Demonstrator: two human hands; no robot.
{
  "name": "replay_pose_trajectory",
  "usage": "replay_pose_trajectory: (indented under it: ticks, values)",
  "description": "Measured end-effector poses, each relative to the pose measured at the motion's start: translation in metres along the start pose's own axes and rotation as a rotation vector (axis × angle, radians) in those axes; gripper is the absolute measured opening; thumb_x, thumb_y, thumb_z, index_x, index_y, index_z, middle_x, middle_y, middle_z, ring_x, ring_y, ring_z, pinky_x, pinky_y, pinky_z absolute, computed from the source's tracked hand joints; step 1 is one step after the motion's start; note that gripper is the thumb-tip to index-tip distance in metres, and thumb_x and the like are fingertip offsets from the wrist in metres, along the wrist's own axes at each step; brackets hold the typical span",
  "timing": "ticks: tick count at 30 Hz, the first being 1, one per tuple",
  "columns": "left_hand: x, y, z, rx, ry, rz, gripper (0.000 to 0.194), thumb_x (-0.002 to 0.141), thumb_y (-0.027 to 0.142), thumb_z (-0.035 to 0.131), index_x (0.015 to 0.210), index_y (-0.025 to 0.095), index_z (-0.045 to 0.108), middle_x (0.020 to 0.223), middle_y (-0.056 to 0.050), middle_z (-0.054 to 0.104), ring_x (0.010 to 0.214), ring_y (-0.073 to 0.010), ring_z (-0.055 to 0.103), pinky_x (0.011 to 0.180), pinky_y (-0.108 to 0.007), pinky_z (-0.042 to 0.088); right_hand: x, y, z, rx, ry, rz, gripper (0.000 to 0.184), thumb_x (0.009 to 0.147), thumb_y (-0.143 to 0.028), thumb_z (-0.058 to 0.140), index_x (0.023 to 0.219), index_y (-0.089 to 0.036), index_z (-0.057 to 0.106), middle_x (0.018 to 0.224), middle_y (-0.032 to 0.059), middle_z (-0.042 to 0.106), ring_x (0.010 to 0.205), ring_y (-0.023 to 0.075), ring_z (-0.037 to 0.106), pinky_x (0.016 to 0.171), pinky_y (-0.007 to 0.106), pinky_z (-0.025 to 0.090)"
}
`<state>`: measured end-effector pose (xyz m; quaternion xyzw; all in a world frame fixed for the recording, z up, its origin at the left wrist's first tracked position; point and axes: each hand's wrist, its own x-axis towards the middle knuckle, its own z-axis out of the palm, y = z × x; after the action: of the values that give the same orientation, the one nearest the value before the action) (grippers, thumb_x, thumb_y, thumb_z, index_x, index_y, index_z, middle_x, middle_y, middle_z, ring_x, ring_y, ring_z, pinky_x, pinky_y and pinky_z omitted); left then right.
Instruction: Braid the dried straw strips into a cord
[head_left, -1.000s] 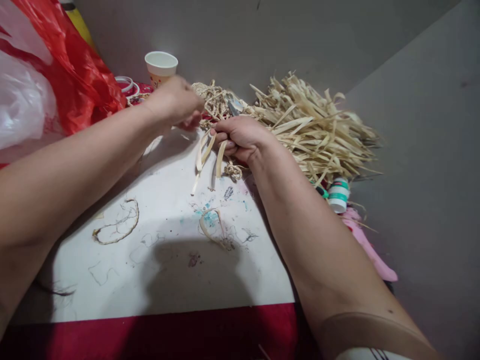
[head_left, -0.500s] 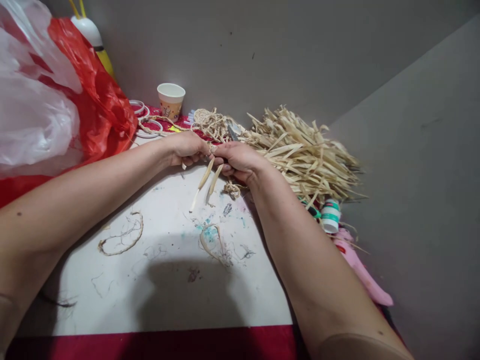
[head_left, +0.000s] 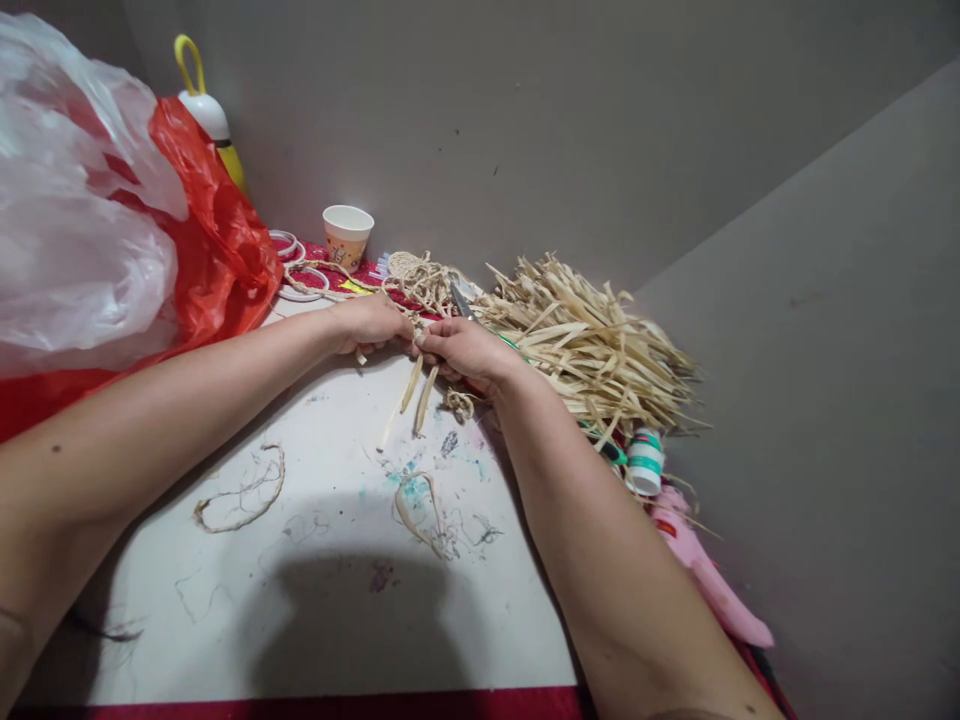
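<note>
Hands, two: left hand and right hand, fingertips meeting above the far part of one white table, both pinching the strips. Of these, two broad ends and one thin, pale end hang below the fingers; one short end pokes out under the left hand.

Straw bundle, one, beyond the right forearm; strands too many to count.

Scissors, one pair, between cord heap and bundle.

Cup, one, upright, behind the left hand.

Bottle, one, behind the red plastic.

Tube, one, green-banded, beside the right forearm.

Braid, one, curved, on the table.
</note>
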<state>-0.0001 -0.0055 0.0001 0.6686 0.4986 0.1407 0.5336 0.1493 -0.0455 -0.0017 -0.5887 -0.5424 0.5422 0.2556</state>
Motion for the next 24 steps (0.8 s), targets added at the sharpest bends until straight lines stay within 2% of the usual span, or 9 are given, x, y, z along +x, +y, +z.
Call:
replay_pose_trajectory:
  ticks: [4,9,12,17,21,24]
  values:
    - [0.001,-0.002,0.001,-0.024,-0.014,0.025,0.015,0.066,0.018,0.061,0.053,0.017,0.056,0.036,0.007,0.030,0.033,-0.0058,0.021,0.037,-0.025,0.014,0.003,0.002,0.001,-0.156,0.072,-0.043,0.017,0.081,-0.013,0.051,0.064,-0.015,0.054,0.044,-0.0053,0.040,0.033,0.0047,0.029,0.033,0.019,0.019]
    - [0.005,-0.005,0.003,-0.007,0.019,0.017,0.017,0.066,0.019,0.062,0.053,0.017,0.051,0.040,0.007,0.035,0.033,-0.0053,0.024,0.037,-0.025,0.017,0.004,0.004,-0.001,-0.283,0.079,-0.105,0.019,0.080,-0.016,0.055,0.061,-0.014,0.054,0.044,-0.0045,0.044,0.033,0.0040,0.031,0.033,0.019,0.020]
    - [0.006,-0.005,0.005,0.030,0.048,0.012,0.018,0.068,0.019,0.060,0.053,0.018,0.051,0.037,0.007,0.032,0.033,-0.0059,0.024,0.038,-0.025,0.018,-0.002,-0.001,-0.004,-0.303,0.089,-0.089,0.022,0.081,-0.013,0.053,0.059,-0.014,0.053,0.043,-0.0042,0.047,0.032,0.0032,0.031,0.034,0.018,0.021]
    - [0.008,-0.008,0.006,0.066,0.067,0.034,0.017,0.070,0.023,0.061,0.055,0.018,0.052,0.038,0.007,0.034,0.033,-0.0067,0.026,0.039,-0.026,0.019,-0.009,-0.009,-0.005,-0.285,0.142,-0.038,0.027,0.081,-0.012,0.054,0.054,-0.013,0.052,0.035,-0.0050,0.042,0.030,0.0030,0.027,0.033,0.019,0.019]
    - [0.007,-0.008,0.006,0.070,0.069,0.046,0.016,0.069,0.023,0.062,0.056,0.018,0.054,0.039,0.007,0.035,0.033,-0.0063,0.026,0.040,-0.026,0.018,-0.008,-0.008,-0.001,-0.176,0.070,-0.026,0.024,0.082,-0.014,0.050,0.058,-0.014,0.053,0.043,-0.0027,0.052,0.029,0.0030,0.029,0.032,0.019,0.019]
    - [0.003,-0.005,0.006,0.017,0.051,0.037,0.020,0.069,0.019,0.060,0.051,0.018,0.051,0.036,0.007,0.032,0.032,-0.0056,0.023,0.039,-0.026,0.016,-0.006,-0.006,0.004,-0.269,0.067,-0.049,0.023,0.082,-0.017,0.050,0.060,-0.014,0.056,0.048,0.0000,0.057,0.030,0.0040,0.032,0.033,0.020,0.022]
